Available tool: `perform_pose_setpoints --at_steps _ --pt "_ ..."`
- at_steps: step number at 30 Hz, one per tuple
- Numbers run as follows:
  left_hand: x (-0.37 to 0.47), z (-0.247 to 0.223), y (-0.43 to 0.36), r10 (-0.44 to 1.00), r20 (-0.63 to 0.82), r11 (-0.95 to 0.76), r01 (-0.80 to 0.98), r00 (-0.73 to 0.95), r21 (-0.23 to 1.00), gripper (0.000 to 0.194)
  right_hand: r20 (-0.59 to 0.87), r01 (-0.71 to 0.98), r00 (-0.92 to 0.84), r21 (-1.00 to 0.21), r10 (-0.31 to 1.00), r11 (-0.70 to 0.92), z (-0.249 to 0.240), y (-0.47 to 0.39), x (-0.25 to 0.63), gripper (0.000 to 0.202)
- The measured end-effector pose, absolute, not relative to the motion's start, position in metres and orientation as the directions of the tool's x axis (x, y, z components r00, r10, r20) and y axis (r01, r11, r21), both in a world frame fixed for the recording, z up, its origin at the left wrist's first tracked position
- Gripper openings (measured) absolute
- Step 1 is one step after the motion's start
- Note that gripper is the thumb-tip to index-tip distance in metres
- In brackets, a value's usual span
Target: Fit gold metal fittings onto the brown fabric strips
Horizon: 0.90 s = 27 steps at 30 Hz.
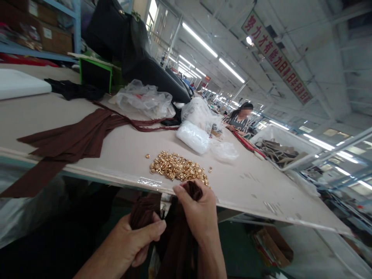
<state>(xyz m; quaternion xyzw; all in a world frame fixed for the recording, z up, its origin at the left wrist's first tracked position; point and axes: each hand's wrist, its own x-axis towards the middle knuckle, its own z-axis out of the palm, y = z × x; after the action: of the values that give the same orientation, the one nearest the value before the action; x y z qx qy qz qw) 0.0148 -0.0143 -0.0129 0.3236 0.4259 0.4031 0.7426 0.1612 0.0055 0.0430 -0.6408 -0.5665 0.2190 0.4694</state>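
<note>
While my left hand (135,238) closes round one gathered bundle of brown strips (142,212), thumb pressed over it and fingers curled beneath, my right hand (202,215) grips a second gathered part (193,190), its folded end poking up between thumb and fingers. Both grips sit just off the near edge of the table (232,176), side by side with a narrow gap between them, the right one a little higher and farther forward. From the right hand the brown material hangs down, its long axis close to upright; the left bundle is shorter to the eye and leans a little. I can't tell whether the two parts join lower down, where it's dark.

Straight beyond my right fingertips lies the pile of small gold-coloured metal pieces (177,166), so that hand is clearly the nearer one. The pile stretches lengthwise from far left towards the near right, its near end just past my knuckles; whether I'm touching it, I can't tell. Off to the left, more brown strips (72,135) lie fanned out flat, some hanging past the edge. Clear plastic bags (193,137) sit behind the gold pieces, and a person (240,120) is farther off, beyond them.
</note>
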Motion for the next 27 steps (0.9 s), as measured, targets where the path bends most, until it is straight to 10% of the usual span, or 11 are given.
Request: perform_pose_setpoints --at_steps 7,12,19,27 --pt "0.013 -0.016 -0.011 0.890 -0.356 0.443 -0.353 0.284 0.824 0.041 0.298 0.961 0.125 -0.273 0.946 -0.041 0.056 0.028 0.141 0.010" --pt "0.011 -0.024 -0.009 0.892 -0.333 0.434 -0.376 0.304 0.819 0.040 0.334 0.989 0.063 -0.144 0.941 -0.015 0.051 0.030 0.137 0.008" --pt "0.008 -0.017 -0.014 0.859 -0.403 0.509 -0.427 0.317 0.748 0.039 0.436 0.809 0.117 -0.563 0.892 0.169 0.034 -0.005 0.147 0.016" --pt "0.006 -0.009 -0.018 0.858 -0.406 0.507 -0.391 0.314 0.769 0.045 0.092 0.274 0.202 -0.961 0.975 0.034 0.005 -0.049 0.136 0.034"
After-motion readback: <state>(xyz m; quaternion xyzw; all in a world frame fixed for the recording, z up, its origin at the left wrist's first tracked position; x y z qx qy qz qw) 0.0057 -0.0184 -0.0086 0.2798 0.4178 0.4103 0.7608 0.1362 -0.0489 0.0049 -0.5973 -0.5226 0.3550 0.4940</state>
